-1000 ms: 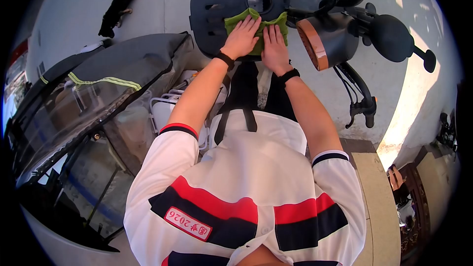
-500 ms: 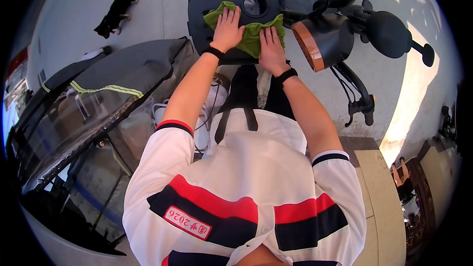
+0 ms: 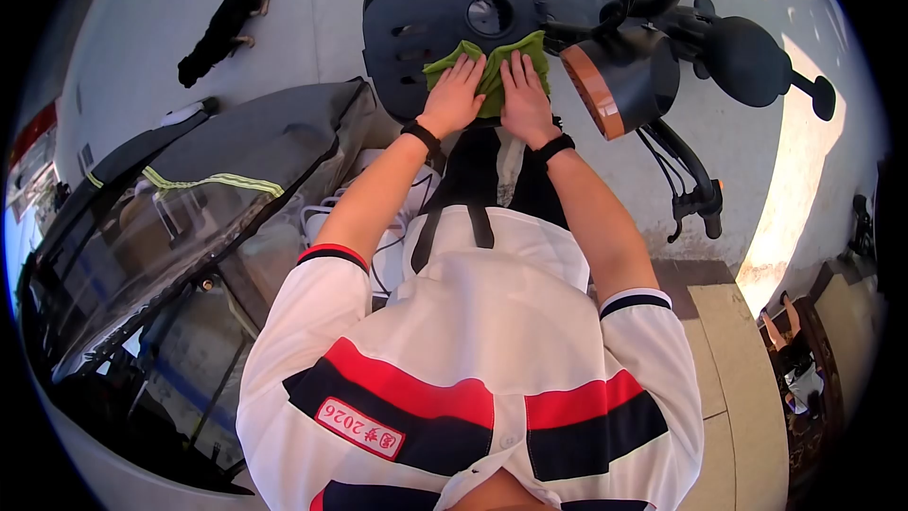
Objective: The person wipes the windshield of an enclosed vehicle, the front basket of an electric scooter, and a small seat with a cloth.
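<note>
A dark plastic panel (image 3: 402, 61) with slots and a round opening lies in front of me at the top middle. A green cloth (image 3: 487, 110) is spread, wrinkled, over its near right part. My left hand (image 3: 456, 96) rests on the cloth's left side, fingers stretched out and pressing down. Close beside it, my right hand (image 3: 525, 102) lies on the right side of the cloth, its fingers also straight and pointing away from me. Both palms face down, and neither hand grips the cloth.
Handlebars (image 3: 698, 201) with a round black mirror (image 3: 747, 64) and a black housing with a brown rim (image 3: 629, 85) stand at right. A grey cover with clear sides (image 3: 255, 132) fills the left. A black dog (image 3: 230, 26) lies beyond. Another person (image 3: 804, 369) is at lower right.
My left hand has slid right across the panel towards my right hand, bunching the cloth and uncovering slots on the left. My right hand has barely moved.
</note>
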Demonstrator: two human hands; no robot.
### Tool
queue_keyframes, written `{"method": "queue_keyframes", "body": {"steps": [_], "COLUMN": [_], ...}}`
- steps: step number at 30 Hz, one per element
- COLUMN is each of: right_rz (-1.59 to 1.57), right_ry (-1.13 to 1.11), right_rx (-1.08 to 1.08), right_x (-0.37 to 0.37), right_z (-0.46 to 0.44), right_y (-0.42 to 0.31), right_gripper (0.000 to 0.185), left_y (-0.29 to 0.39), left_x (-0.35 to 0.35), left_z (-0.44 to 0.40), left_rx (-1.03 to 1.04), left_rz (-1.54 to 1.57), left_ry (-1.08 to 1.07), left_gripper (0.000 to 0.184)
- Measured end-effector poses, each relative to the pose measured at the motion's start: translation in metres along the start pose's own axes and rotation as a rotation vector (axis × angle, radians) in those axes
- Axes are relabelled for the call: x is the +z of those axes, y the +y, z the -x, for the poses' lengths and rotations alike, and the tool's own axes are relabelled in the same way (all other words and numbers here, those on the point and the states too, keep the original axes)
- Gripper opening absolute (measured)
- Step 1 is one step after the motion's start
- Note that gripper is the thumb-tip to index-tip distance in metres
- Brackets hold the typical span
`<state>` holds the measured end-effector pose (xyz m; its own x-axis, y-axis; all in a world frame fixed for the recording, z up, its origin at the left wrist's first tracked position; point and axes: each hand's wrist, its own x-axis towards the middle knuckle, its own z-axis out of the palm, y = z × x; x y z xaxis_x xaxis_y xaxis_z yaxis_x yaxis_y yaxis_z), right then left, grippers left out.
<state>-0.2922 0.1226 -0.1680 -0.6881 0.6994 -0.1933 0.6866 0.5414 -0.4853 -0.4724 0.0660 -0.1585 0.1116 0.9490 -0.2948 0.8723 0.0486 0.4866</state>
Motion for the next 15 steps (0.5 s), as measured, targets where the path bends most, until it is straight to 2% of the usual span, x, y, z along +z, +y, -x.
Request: {"method": "queue_keyframes", "body": {"steps": [9,13,14,15], "right_rz": [-0.023,-0.012,-0.007,0.014], "right_ry": [0.016,0.017,0.017,0.001], "right_rx": [0.032,0.041,0.039,0.048], "right_x": [0.001,0.003,0.005,0.003], "right_z": [0.001,0.000,0.000,0.000], "right_y": [-0.003,-0.003,-0.003,-0.006], "right_gripper": [0.077,0.076,0.076,0.076], "left_y": [-0.031,-0.055,-0.063,-0.067], "left_x": [-0.015,-0.032,-0.036,-0.039], "left_z": [-0.050,-0.076,-0.082,-0.083], "left_rx": [-0.094,-0.116,-0.119,-0.140], "left_rz": [-0.085,-0.193,-0.238,-0.236], "left_ry": [0.187,0.200,0.206,0.217], "left_gripper": [0.079,0.089,0.098,0.100]}}
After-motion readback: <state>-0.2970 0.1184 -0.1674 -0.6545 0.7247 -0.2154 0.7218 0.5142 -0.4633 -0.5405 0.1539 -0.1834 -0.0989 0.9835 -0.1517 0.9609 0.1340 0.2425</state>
